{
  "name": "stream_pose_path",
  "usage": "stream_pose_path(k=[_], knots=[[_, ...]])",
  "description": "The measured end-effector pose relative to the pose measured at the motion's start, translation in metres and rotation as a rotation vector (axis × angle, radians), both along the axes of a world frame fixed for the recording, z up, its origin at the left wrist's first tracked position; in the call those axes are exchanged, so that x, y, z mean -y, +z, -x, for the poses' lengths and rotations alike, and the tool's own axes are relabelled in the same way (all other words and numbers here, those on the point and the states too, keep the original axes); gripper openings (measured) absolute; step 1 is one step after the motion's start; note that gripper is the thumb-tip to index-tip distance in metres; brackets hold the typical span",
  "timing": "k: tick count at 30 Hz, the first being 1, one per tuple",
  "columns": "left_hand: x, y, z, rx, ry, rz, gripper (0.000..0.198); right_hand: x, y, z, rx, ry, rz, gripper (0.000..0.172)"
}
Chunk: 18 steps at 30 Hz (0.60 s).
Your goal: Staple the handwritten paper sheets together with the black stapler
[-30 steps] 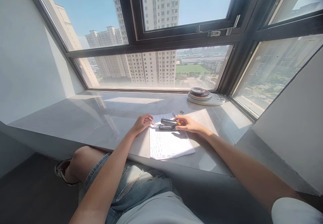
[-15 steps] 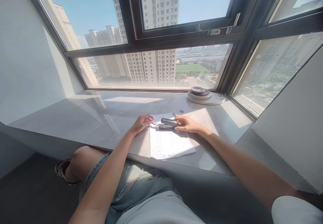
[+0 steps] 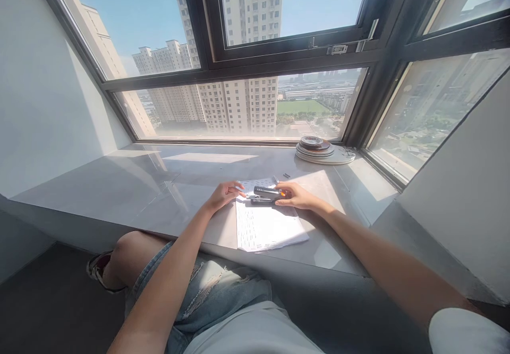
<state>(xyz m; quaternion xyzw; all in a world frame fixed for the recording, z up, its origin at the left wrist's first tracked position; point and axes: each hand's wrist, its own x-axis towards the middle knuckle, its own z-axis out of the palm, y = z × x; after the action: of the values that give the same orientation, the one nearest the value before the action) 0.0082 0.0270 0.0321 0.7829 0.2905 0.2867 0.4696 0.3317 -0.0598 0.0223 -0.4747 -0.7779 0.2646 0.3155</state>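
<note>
My right hand (image 3: 294, 194) is closed around the hinge end of a dark stapler (image 3: 268, 192). The stapler's jaws are spread, its top arm raised over the base, and a bit of orange shows by the fingers. Just left of its front end, my left hand (image 3: 228, 193) has its fingers curled together, the fingertips close to the stapler's tip. Whatever lies between those fingertips is too small to make out. Beneath both hands rests a stack of white printed paper (image 3: 271, 229). Two small dark strips (image 3: 287, 175) lie just beyond the right hand.
A stack of plates (image 3: 316, 151) stands at the back right of the pale stone windowsill (image 3: 191, 184), near the window corner. A dark window frame (image 3: 239, 142) borders the sill behind. A slim pointed item (image 3: 275, 179) juts up behind the stapler.
Almost nothing differs. The silvery glint between my left fingertips and the stapler's tip looks smaller now; both hands stay in place.
</note>
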Motion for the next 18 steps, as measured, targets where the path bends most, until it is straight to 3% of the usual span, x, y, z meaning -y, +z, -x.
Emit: stream_pose_path(k=[18], knots=[[0.0026, 0.0029, 0.0004, 0.016, -0.119, 0.075, 0.043, 0.0016, 0.0025, 0.0018, -0.062, 0.057, 0.014, 0.042]])
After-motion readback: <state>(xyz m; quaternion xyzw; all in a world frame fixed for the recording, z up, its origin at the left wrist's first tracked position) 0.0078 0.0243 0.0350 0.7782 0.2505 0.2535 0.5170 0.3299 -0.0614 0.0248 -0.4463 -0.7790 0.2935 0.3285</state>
